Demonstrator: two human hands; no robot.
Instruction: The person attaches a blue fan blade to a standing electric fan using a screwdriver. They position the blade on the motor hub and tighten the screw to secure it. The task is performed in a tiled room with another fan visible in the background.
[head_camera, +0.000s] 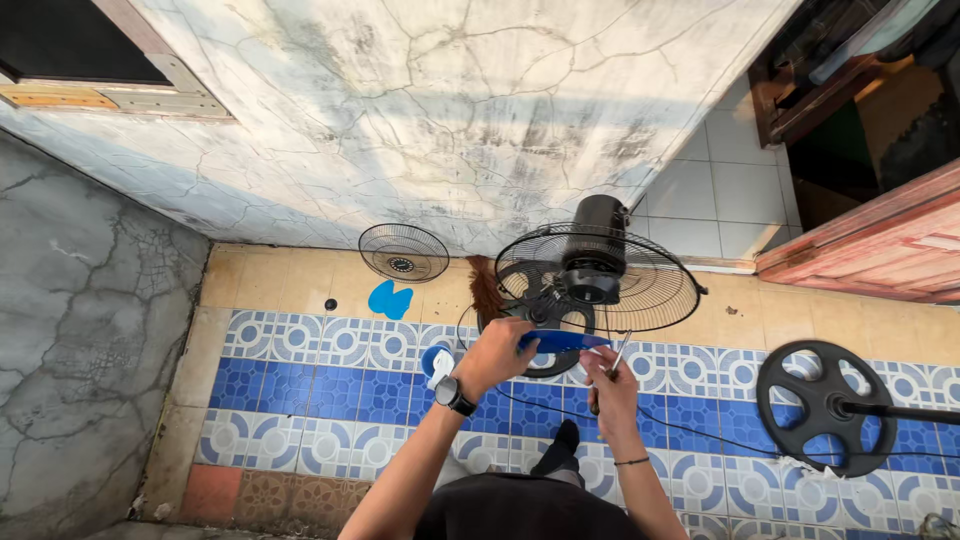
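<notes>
Your left hand (497, 352) is closed around the near end of a blue fan blade (560, 341), which lies roughly level just in front of the fan head. Your right hand (610, 378) is clamped on a screwdriver (612, 362), its shaft angled up toward 1 o'clock, with the tip just beside the far end of the blade. The fan head sits at 12 o'clock from your hands: a black motor housing (594, 250) stands behind the rear guard grille (650, 290), a round black wire cage tilted toward you. A black power cord (690, 440) runs from under your right forearm across the patterned blue and white tiled floor (300, 390) toward 3 o'clock. The round black fan base (815, 400) lies at 3 o'clock, well apart from your hands, with its pole extending to the right edge of the view. The detached front guard grille (403, 252) leans against the cracked wall (450, 110) at 11 o'clock. A second blue blade piece (389, 299) lies on the floor just below it. A small blue and white part (437, 363) rests near your left wrist at 9 o'clock. A black wristwatch (456, 395) is on your left wrist.
</notes>
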